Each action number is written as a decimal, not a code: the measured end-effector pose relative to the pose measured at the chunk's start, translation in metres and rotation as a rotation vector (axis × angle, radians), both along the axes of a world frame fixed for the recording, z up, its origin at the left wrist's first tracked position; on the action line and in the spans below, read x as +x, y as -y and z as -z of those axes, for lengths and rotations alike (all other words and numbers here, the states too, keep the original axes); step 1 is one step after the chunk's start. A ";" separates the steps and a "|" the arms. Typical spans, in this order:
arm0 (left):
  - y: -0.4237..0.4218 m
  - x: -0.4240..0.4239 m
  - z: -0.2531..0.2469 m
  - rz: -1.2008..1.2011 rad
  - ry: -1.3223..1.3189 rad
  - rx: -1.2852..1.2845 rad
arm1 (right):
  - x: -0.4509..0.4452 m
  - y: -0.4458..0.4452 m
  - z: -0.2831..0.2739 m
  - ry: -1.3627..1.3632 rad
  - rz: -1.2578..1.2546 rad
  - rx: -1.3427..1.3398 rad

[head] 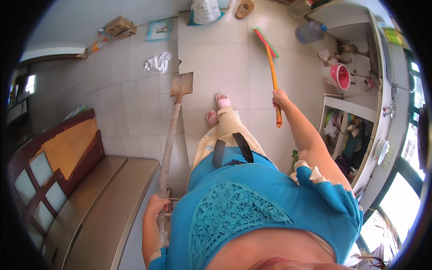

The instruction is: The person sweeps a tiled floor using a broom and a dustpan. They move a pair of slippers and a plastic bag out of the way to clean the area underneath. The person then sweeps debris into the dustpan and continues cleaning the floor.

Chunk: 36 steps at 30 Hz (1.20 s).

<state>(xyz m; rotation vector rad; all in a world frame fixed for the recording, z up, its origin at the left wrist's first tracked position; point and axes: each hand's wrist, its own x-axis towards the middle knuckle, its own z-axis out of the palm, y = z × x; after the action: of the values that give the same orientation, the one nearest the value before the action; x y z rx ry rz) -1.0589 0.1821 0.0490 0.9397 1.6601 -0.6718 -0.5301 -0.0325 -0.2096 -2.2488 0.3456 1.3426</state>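
My left hand point(158, 206) is closed around the lower part of the long wooden handle of a shovel point(182, 84); its rusty metal blade rests on or just above the floor tiles. My right hand point(279, 98) grips an orange wooden handle near its end. That handle belongs to a floor brush point(266, 42) with a red head and green bristles, at the upper middle right, over the tiles. Crumpled white paper or plastic point(159, 63) lies on the floor up and left of the shovel blade.
A refrigerator point(101, 202) stands at lower left. A cardboard box point(118, 26), a blue tray point(159, 30) and a white sack point(205, 11) line the wall. At right, a water jug point(308, 32) and a red-and-white bucket point(337, 77) lie by the counter shelves point(351, 108). A brown slipper point(244, 9) lies ahead.
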 end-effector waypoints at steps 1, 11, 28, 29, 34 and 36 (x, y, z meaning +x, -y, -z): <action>0.000 -0.002 -0.001 -0.019 -0.001 -0.028 | -0.005 -0.002 0.002 -0.001 -0.055 -0.031; -0.025 -0.001 0.011 0.052 -0.010 -0.098 | -0.114 0.012 -0.089 -0.160 -0.316 -0.062; -0.106 -0.185 0.035 0.111 0.044 -0.076 | -0.261 -0.138 -0.019 -0.305 1.084 0.266; -0.111 -0.186 0.035 0.142 0.057 -0.076 | -0.282 -0.162 -0.016 -0.340 1.103 0.365; -0.122 -0.192 0.029 0.126 0.026 -0.017 | -0.325 -0.257 -0.076 -0.573 1.247 0.514; -0.128 -0.186 0.023 0.163 0.014 -0.019 | -0.313 -0.250 -0.076 -0.610 1.224 0.534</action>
<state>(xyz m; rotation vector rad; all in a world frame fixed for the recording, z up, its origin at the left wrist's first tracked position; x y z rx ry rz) -1.2452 0.3104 0.0259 1.0714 1.5735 -0.7875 -0.8426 0.2171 -0.1334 -0.7907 1.1555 1.1201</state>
